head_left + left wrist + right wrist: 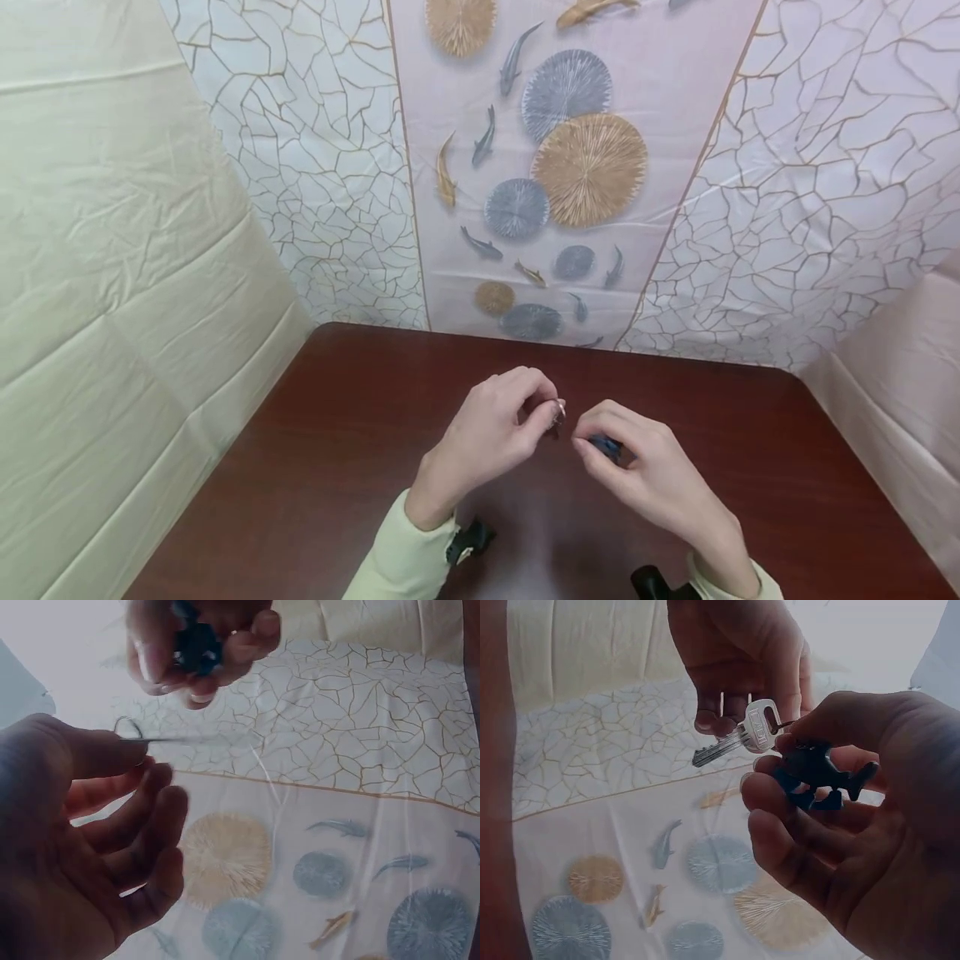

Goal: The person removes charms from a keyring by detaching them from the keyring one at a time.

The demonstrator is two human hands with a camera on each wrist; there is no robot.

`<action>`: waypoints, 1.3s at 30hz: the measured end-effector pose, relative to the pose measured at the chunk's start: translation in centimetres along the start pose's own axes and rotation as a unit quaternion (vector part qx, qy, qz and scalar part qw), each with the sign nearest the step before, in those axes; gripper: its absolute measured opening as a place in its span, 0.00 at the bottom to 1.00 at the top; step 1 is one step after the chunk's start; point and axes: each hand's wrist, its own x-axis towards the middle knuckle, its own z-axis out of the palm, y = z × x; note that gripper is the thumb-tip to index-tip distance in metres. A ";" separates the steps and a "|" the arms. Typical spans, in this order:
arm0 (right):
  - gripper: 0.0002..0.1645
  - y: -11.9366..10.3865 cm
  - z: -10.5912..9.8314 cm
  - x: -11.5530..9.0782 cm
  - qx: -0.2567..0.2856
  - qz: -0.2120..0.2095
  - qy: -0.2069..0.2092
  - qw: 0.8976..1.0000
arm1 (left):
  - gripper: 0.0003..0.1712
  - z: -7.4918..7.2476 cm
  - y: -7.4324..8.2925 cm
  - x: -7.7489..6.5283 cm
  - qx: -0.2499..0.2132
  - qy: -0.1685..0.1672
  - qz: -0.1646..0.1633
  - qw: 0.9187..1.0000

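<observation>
My left hand (491, 425) pinches a silver key (757, 731) between thumb and fingertips. The key's toothed blade points away from the hand, and in the left wrist view it shows nearly edge-on. A thin metal ring (127, 727) loops at its head end, close to the left thumb. My right hand (645, 462) grips a dark blue fish-shaped charm (821, 769), its tail poking out toward the palm. Lighter blue parts show along the charm's underside. Both hands are held near each other above the table, fingertips almost meeting.
A dark reddish-brown table (322, 467) lies below the hands. Behind it hangs a cloth (525, 167) printed with fish and round leaves. Plain cream cloth (135, 250) covers the left side. Dark straps with cameras (471, 542) sit at both wrists.
</observation>
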 end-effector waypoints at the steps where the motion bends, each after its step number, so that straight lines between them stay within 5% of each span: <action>1: 0.19 0.2 0.1 0.0 -0.001 0.011 -0.009 1.000 | 0.04 0.0 -0.2 0.1 -0.009 -0.016 -0.012 1.000; 6: 0.17 1.4 0.6 0.0 -0.006 0.056 -0.041 0.998 | 0.01 0.0 -1.8 0.0 -0.058 -0.078 -0.073 0.993; 16: 0.18 4.6 1.4 -0.4 -0.008 0.088 -0.090 0.992 | 0.03 -0.1 -4.8 -0.7 -0.110 -0.127 -0.150 0.974; 21: 0.13 6.2 1.4 -0.7 0.031 0.161 -0.138 0.977 | 0.03 -0.1 -6.8 -1.6 -0.108 -0.150 -0.185 0.965; 31: 0.05 9.6 2.7 -1.4 0.056 0.243 -0.185 0.951 | 0.03 -1.1 -10.2 -3.7 -0.082 -0.160 -0.246 0.952; 39: 0.04 11.6 4.1 -2.3 0.053 0.244 -0.203 0.947 | 0.04 -1.7 -12.1 -4.6 -0.079 -0.167 -0.277 0.943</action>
